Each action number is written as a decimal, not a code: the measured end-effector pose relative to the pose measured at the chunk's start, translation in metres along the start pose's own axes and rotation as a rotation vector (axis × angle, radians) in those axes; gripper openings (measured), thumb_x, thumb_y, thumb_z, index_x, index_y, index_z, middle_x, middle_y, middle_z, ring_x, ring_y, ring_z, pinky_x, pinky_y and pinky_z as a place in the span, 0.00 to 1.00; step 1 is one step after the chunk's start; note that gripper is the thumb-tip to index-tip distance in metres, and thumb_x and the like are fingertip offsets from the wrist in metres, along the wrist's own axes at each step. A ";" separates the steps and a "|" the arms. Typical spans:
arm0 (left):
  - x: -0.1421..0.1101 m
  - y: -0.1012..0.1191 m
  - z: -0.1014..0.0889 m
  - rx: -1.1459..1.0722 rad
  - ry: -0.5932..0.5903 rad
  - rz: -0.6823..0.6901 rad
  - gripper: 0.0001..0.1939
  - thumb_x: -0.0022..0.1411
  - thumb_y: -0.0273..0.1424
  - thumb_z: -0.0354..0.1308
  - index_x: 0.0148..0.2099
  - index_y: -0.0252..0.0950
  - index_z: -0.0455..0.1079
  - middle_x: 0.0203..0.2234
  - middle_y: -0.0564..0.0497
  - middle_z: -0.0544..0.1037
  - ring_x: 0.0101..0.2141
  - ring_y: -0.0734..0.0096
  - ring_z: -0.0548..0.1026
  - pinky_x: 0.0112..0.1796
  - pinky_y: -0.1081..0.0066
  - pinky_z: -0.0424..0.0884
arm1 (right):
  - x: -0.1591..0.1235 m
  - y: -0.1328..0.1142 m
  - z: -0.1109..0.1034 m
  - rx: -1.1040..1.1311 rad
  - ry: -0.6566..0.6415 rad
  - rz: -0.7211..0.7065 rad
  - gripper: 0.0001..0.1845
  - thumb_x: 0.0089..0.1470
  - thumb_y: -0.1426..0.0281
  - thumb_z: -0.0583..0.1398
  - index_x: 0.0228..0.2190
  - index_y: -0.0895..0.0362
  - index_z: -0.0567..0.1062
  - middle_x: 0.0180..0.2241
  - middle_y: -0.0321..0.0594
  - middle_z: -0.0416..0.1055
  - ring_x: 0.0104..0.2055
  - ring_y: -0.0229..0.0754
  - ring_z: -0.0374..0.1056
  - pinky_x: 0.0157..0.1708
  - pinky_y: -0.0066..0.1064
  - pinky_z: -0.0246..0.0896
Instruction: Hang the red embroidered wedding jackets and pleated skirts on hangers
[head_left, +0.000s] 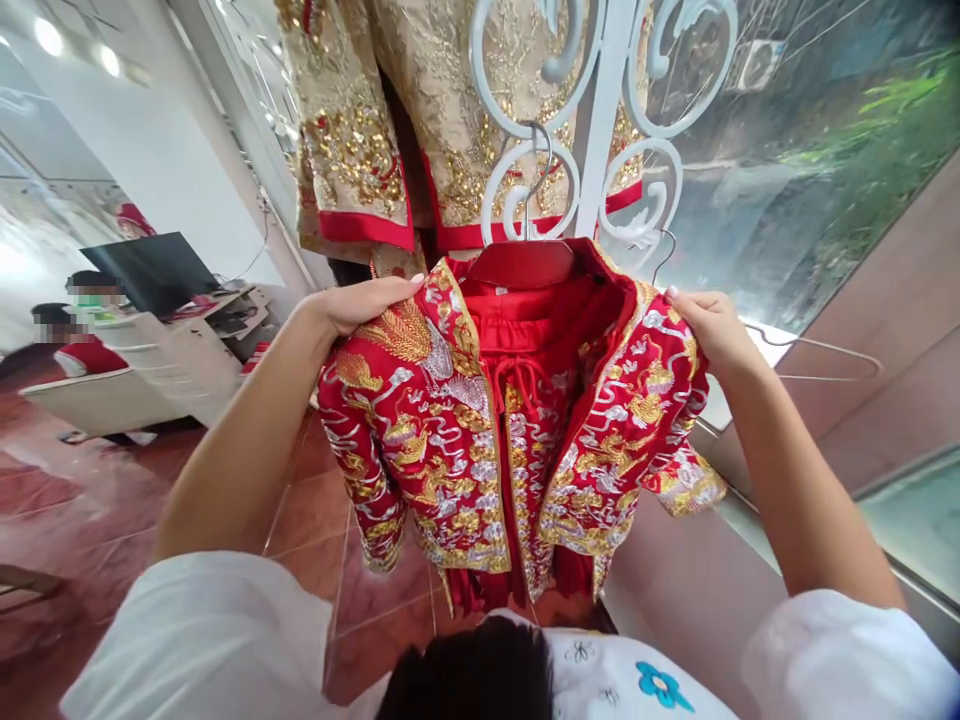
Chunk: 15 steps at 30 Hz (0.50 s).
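Observation:
A red jacket [442, 450] with gold and silver embroidery hangs open at the front from a dark red hanger [521, 264]. The hanger's metal hook is up at the white scrollwork rack [602, 100]. My left hand [367, 300] grips the jacket's shoulder on the left, its fingers partly hidden behind the cloth. On the other shoulder, my right hand [705, 318] pinches the fabric near the collar. Inside the jacket shows a red skirt [517, 335] with a tied drawstring at its waist.
Behind hang gold sequined garments [450, 130] with red hems. An unused wire hanger [825, 362] sticks out at the right, by a window [810, 200]. Two people sit near a white desk [135, 350] with a monitor [154, 272] at the left. The floor [307, 520] is reddish tile.

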<state>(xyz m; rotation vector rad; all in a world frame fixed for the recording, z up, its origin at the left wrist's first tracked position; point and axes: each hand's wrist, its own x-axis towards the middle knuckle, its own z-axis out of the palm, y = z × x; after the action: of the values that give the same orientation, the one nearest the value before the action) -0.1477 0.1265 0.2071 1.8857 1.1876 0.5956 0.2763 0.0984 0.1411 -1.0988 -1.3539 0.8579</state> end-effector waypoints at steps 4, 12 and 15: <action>-0.008 0.004 0.008 0.194 0.110 0.195 0.27 0.60 0.50 0.49 0.43 0.32 0.72 0.37 0.45 0.79 0.35 0.66 0.77 0.37 0.69 0.74 | 0.017 -0.010 -0.008 -0.183 -0.185 -0.037 0.33 0.40 0.40 0.60 0.21 0.61 0.74 0.19 0.42 0.72 0.18 0.34 0.63 0.17 0.24 0.57; -0.013 0.019 0.019 0.375 0.103 0.271 0.32 0.56 0.58 0.48 0.45 0.36 0.73 0.33 0.46 0.79 0.35 0.63 0.77 0.34 0.67 0.74 | 0.035 -0.029 0.010 -0.275 -0.522 -0.176 0.25 0.47 0.48 0.60 0.36 0.54 0.78 0.30 0.39 0.77 0.26 0.38 0.71 0.25 0.29 0.66; -0.005 0.015 0.007 0.359 0.031 0.162 0.32 0.54 0.59 0.47 0.38 0.37 0.74 0.29 0.47 0.78 0.33 0.62 0.77 0.33 0.65 0.74 | 0.037 -0.020 0.003 -0.276 -0.533 -0.121 0.26 0.46 0.44 0.59 0.29 0.55 0.78 0.24 0.39 0.75 0.22 0.38 0.68 0.22 0.29 0.65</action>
<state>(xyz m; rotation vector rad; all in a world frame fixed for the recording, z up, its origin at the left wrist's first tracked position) -0.1367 0.1161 0.2156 2.2992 1.2317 0.5249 0.2730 0.1275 0.1712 -1.0177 -2.0095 0.9300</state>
